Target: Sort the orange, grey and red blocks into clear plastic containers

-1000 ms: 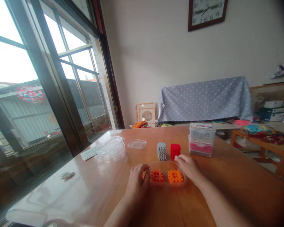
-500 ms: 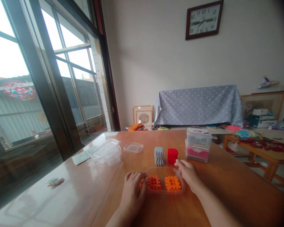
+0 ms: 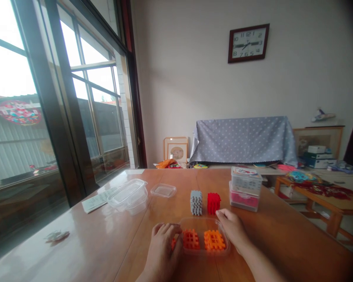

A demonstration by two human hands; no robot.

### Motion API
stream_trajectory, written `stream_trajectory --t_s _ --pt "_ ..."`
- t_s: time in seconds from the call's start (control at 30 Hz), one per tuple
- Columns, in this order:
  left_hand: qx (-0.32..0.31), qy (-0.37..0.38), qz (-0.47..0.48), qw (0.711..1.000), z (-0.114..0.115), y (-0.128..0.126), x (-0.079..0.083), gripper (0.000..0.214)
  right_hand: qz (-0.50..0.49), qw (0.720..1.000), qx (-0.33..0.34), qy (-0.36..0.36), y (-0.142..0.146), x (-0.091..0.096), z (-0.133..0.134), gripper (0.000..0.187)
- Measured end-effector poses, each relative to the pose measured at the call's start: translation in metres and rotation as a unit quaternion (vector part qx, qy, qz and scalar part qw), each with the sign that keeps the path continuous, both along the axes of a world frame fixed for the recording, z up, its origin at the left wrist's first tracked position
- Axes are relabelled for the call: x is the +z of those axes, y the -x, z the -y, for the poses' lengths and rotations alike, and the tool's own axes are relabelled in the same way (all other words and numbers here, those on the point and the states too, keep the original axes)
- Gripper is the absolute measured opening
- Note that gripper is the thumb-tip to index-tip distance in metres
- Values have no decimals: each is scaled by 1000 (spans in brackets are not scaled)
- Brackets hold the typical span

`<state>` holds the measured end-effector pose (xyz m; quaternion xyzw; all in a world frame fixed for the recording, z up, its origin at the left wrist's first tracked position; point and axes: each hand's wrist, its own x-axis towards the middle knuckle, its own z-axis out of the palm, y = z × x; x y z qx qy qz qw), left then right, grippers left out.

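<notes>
Head view: your left hand (image 3: 162, 248) and right hand (image 3: 231, 228) rest apart against either end of the clear plastic tray (image 3: 204, 253), light and slick, so take its rim (image 3: 200, 219).

An orange grid-patterned block (image 3: 213, 240) is showing near a red block (image 3: 213, 203) and a grey block (image 3: 196, 203), while white dots are speckling a blue-grey cloth (image 3: 243, 140).

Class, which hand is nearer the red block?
Right: the right hand is just below and right of the red block; the left hand is farther, down to its left.
</notes>
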<state>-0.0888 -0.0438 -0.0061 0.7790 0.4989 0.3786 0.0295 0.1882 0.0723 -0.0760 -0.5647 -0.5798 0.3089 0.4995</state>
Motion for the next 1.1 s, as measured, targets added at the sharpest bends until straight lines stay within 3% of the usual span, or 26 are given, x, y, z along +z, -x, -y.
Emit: stream_trajectory --t_s 0.13,0.43,0.7,0.8,0.97,1.1 --pt "-2 6 2 1000 0 0 1 16 -19 999 6 42 0 -6 -9 35" --pt "-5 0 36 999 -1 4 -6 14 -29 998 32 51 -6 -7 -15 33" --pt "44 60 240 968 -3 26 -13 19 -19 995 57 81 -12 2 -6 34" --pt "37 100 200 974 2 39 -12 18 -9 995 53 87 -13 3 -6 34" --pt "61 176 50 981 13 44 -10 56 -11 995 52 82 -14 0 -8 34" --pt "73 182 -17 980 14 41 -9 54 -20 994 61 86 -14 0 -7 34"
